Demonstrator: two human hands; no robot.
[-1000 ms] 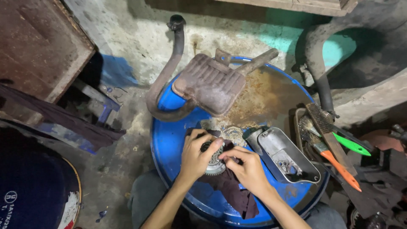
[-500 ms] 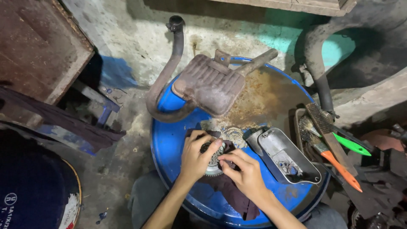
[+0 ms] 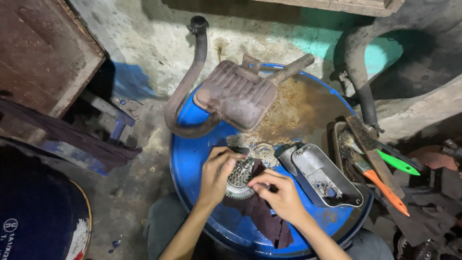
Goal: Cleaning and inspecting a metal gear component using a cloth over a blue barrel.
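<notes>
Fingers of left hand point(image 3: 216, 175) wrap the toothed gear cluster point(image 3: 239, 179) from its left; right hand point(image 3: 279, 195) fingers pinch narrow at its right edge, over dark rag point(image 3: 262, 216) on blue drum point(image 3: 192, 159) worktop. Best w/ left steadying firmly, right working in small moves. Gear's underside hidden; what right fingers pinch can't be made out.

Under the left hand point(image 3: 217, 175) and right hand point(image 3: 279, 195), much of the toothed metal part point(image 3: 240, 177) is covered, and the fingers hide whatever the right hand pinches. Right of the hands, small bits in the metal tray point(image 3: 327, 180) are too tiny to identify, perhaps screws. The dark rag point(image 3: 262, 216) runs beneath the right wrist.
</notes>
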